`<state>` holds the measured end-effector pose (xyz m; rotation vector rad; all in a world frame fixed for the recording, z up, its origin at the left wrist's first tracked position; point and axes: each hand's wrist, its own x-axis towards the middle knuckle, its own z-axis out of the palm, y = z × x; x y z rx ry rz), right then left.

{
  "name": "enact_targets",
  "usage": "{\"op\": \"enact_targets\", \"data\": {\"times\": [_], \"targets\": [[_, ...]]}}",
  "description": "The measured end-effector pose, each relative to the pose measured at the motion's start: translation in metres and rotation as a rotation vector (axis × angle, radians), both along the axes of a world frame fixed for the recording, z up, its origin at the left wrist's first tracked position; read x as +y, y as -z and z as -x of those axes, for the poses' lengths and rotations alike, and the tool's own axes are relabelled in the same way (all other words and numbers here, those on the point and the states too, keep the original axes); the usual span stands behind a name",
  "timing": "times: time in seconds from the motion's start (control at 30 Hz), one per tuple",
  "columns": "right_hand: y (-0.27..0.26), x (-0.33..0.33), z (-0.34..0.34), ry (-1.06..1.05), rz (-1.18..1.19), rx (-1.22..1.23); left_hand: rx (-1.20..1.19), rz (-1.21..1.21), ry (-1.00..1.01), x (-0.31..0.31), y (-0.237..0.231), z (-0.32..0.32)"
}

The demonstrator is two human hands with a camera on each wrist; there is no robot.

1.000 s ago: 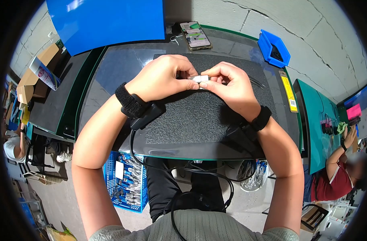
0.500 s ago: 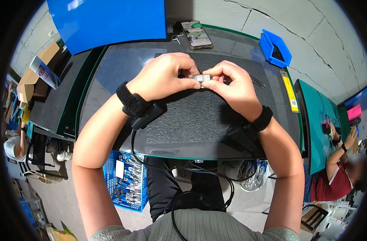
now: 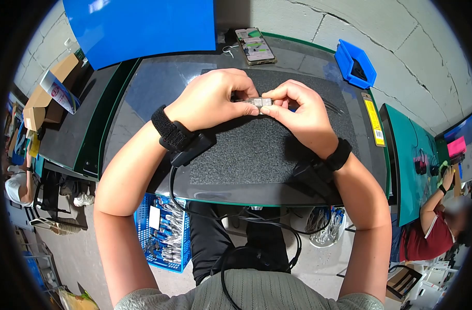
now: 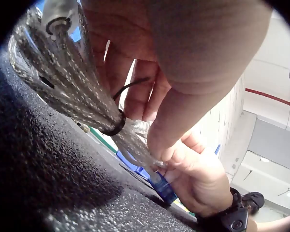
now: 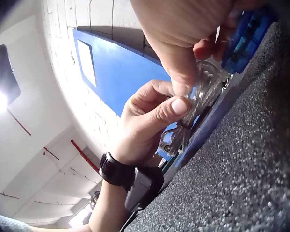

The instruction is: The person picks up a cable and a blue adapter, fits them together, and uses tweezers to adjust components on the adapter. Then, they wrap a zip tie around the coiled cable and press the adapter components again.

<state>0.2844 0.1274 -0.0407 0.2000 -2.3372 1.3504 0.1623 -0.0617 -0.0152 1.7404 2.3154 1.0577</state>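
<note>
A coiled clear, silvery cable [image 4: 63, 82] is bound round its middle by a thin black tie [image 4: 117, 124]. My left hand [image 3: 215, 101] pinches the coil between thumb and fingers, just past the tie. Right beside it, my right hand [image 3: 305, 116] pinches the same bundle, and the two thumb tips nearly meet. A pale, clear-looking piece [image 3: 265, 102] shows between the fingertips in the head view. A translucent blue connector [image 5: 246, 41] on the cable sits by my right hand's fingers, low over the dark mat [image 3: 241, 150]. Fingers hide part of the coil.
Several thin black strips [image 3: 333, 107] lie on the mat beyond my right hand. A phone [image 3: 255, 46] lies at the table's back, with a blue bin [image 3: 363, 77] and a yellow-labelled packet [image 3: 372, 119] to the right. Below the table's front edge stands a blue basket [image 3: 166, 264] of cables.
Both hands keep their pinch in nearly the same place. The pale piece between the fingertips has turned slightly and looks greyer. At far right, another person's hands have moved.
</note>
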Motion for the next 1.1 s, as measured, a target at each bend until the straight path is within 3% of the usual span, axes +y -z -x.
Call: {"op": "enact_targets", "data": {"times": [0.23, 0.47, 0.7, 0.77, 0.9, 0.97, 1.1], "targets": [[-0.002, 0.000, 0.000, 0.011, -0.063, 0.076, -0.021, -0.031, 0.005, 0.001, -0.002, -0.001], [-0.003, 0.002, -0.001, 0.040, -0.203, 0.162, 0.118, -0.161, 0.117, 0.003, 0.004, 0.006], [0.000, -0.001, -0.002, 0.089, -0.060, 0.230, 0.021, -0.178, 0.146, 0.005, 0.003, 0.007], [-0.008, 0.000, -0.006, -0.006, -0.069, 0.058, 0.045, -0.156, 0.144, 0.004, 0.001, 0.006], [-0.004, 0.001, -0.005, -0.027, -0.067, 0.080, 0.057, -0.121, 0.104, 0.002, 0.002, 0.005], [-0.002, 0.001, -0.004, 0.094, -0.256, 0.270, 0.049, -0.113, 0.094, 0.002, 0.001, 0.004], [-0.009, -0.001, -0.007, 0.125, -0.395, 0.264, 0.075, -0.068, 0.025, 0.000, -0.004, -0.004]]}}
